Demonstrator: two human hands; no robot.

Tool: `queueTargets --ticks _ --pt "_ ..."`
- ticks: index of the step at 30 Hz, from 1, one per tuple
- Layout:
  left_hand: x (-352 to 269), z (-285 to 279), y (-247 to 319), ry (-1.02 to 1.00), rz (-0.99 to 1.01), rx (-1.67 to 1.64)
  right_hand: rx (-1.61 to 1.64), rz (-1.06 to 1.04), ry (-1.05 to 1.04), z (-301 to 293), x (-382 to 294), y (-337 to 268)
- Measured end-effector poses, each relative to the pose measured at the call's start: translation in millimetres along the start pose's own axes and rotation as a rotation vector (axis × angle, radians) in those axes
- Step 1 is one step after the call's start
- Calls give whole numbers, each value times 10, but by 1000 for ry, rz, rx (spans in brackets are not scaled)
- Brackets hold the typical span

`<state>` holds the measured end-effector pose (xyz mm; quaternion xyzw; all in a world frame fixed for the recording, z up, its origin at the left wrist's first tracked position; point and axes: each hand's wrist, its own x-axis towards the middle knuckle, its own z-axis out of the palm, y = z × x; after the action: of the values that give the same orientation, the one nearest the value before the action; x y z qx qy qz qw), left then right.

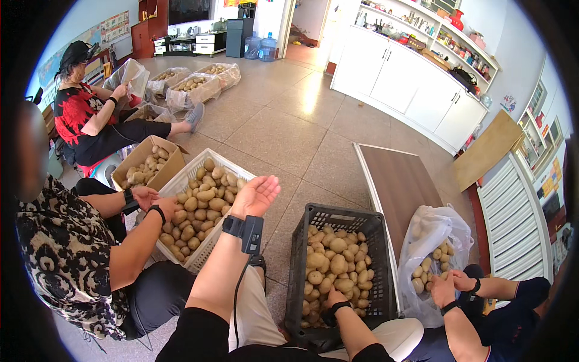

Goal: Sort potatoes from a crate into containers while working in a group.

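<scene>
My left hand [257,195] is raised beside the right edge of a white plastic crate [195,262] filled with potatoes [199,208]. Its palm is turned up with nothing on it, and a strap with a small black device is around the wrist. Down inside a black plastic crate [346,210], my right hand [335,298] touches potatoes [337,264] close to my knees. Its fingers are partly hidden among them, so I cannot tell whether it grips one.
To the left, a person's hands [158,203] reach the white crate beside a cardboard box [178,158] of potatoes. On the right, another person's hands [448,285] work at a plastic bag [416,253] by a low brown-topped table [402,181]. A seated person [86,108] handles plastic farther off.
</scene>
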<state>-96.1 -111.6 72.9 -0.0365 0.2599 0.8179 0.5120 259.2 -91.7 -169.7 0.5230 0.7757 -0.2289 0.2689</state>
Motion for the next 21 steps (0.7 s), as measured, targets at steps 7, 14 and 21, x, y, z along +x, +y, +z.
queueTargets --ticks 7,14,21 --pt "-66 213 -252 -96 -80 56 -10 -39 -76 84 262 64" --pt "-145 395 -518 -186 -203 111 -53 -101 -193 11 306 45" --pt "-90 477 -704 -174 -262 147 -84 -148 -80 -7 411 116"
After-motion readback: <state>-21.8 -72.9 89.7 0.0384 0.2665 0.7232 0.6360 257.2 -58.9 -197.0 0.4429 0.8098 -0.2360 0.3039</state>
